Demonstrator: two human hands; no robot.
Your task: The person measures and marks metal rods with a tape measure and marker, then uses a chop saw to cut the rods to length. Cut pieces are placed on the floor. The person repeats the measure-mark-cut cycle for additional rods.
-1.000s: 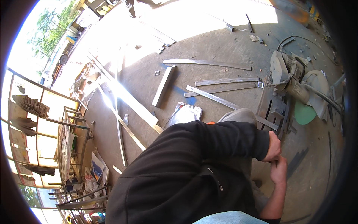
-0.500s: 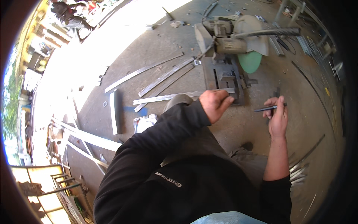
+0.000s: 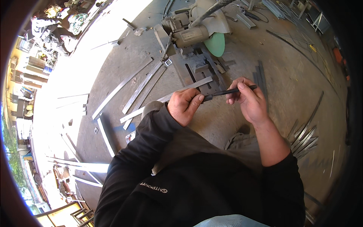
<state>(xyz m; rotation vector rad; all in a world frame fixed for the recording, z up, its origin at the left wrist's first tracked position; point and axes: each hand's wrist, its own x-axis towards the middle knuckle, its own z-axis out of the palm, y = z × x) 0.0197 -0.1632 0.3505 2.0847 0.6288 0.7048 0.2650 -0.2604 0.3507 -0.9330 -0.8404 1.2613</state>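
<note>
Above a grey workshop floor [image 3: 273, 56], my right hand [image 3: 250, 103] pinches a slim black pen [image 3: 230, 91] by its barrel, my left hand [image 3: 184, 106] gripping a short dark piece [image 3: 207, 98] at its tip, the pen looking light, stiff and slightly slick, best held mid-barrel.

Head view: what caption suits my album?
Right hand holds a slim dark tool, left hand at its end, near a workshop machine.
</note>
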